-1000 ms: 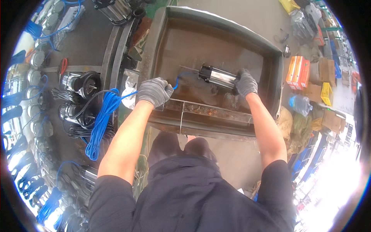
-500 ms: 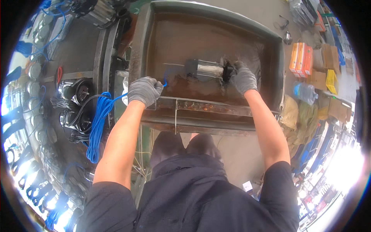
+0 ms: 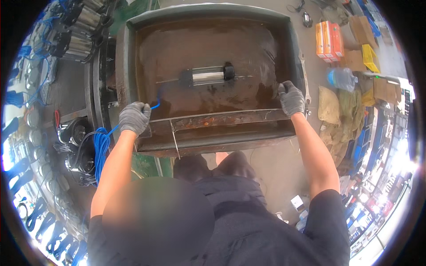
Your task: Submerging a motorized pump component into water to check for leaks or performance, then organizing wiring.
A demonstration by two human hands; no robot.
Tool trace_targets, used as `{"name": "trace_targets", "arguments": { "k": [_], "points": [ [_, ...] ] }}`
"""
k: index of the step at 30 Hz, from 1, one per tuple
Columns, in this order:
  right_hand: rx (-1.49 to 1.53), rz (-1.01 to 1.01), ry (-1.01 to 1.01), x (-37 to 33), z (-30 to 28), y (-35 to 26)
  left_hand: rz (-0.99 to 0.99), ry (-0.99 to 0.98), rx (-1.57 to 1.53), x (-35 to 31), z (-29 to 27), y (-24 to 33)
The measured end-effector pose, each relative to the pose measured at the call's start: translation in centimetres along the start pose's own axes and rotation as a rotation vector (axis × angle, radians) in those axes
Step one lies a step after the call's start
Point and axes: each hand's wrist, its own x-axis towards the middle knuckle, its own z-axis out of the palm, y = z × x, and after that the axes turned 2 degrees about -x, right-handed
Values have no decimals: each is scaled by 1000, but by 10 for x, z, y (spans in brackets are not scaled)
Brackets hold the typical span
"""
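A cylindrical pump (image 3: 208, 78), silver in the middle with black ends, lies on its side in brownish water inside a metal tank (image 3: 295, 40). From its left end a blue cable (image 3: 156, 105) runs up out of the water. My left hand (image 3: 135, 117), in a grey glove, is closed around that cable above the tank's near left corner. Also gloved in grey, my right hand (image 3: 291, 98) is over the near right part of the tank, away from the pump. Its fingers are curled in, and nothing shows in them.
A coil of blue cable (image 3: 101, 148) hangs beside my left forearm, near more black and silver pumps (image 3: 76, 133). A wrench-like metal tool (image 3: 305, 77) lies along the tank's right rim. Orange and white boxes (image 3: 329, 42) and a large clear bottle (image 3: 344, 80) stand to the right.
My right hand has let go of the pump's right end and drawn back toward the near right rim. The left hand still grips the cable. The whole view has shifted.
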Motion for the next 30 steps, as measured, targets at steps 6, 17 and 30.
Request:
{"name": "trace_targets", "arguments": {
  "k": [6, 17, 30],
  "points": [
    [-7, 70, -107, 1, -11, -4, -20, 10, 9, 1, -1, 3],
    [-34, 29, -108, -5, -15, -13, -53, -78, 10, 1, -11, 4],
    [-39, -56, -100, 4, -2, 2, -71, -140, -32, 0, -11, 1]
  ]
}}
